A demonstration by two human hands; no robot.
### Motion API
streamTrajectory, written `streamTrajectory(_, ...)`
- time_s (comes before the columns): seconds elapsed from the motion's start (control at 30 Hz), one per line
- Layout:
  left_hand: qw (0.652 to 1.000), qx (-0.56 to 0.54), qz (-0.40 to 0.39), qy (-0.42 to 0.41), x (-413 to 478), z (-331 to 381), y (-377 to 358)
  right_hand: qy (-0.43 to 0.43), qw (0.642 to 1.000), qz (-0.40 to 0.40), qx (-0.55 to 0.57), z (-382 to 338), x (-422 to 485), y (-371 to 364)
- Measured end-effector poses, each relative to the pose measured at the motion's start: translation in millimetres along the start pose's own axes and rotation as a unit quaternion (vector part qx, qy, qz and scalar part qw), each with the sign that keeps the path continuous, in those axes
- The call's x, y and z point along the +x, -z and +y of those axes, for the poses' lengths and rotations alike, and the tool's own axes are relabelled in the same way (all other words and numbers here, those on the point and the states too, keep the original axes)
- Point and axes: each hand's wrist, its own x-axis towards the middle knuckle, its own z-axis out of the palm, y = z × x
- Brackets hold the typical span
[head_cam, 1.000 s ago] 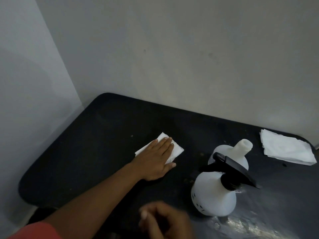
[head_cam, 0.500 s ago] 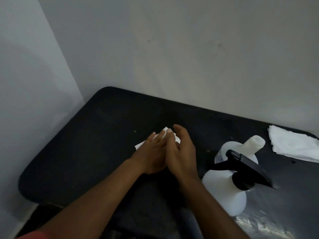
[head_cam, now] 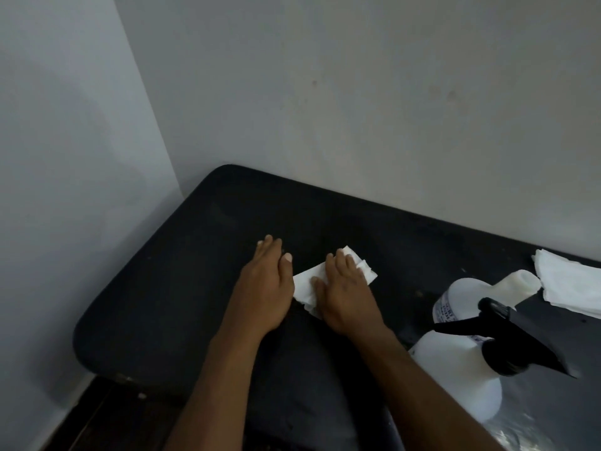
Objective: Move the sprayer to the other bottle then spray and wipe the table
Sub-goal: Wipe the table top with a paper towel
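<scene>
Since before, left hand [head_cam: 265,284] slid off tissue [head_cam: 305,284]; right hand [head_cam: 346,292] apparently presses it, both flat.

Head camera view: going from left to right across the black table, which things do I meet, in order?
Left hand → white wipe under the right hand → bottle with the black sprayer → stack of white cloths at the right edge.
</scene>
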Motion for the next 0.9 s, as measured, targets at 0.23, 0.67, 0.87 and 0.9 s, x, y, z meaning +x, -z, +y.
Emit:
streamTrajectory(0.23, 0.992, -0.043, 0.112, 0.045, -14.4, -7.9, 20.0, -0.005, 0.995, -0.001, -0.102, 26.3, 27.0, 7.9)
streamTrajectory(0.67, 0.952, -0.161, 0.261, 0.011, -6.8, 18.4, 47.6, 0.184, 0.982, -0.032, -0.015, -42.2, -39.4, -13.6)
streamTrajectory(0.87, 0.944, -0.2, 0.262, 0.021, -6.4, 18.0, 48.1, 0.277, 0.958, -0.062, -0.042, -36.9, -38.9, -16.8)
streamTrajectory(0.9, 0.942, -0.204, 0.265, 0.019, -5.7, 17.1, 49.0, 0.261, 0.963, -0.045, -0.047, -30.1, -30.5, -13.9)
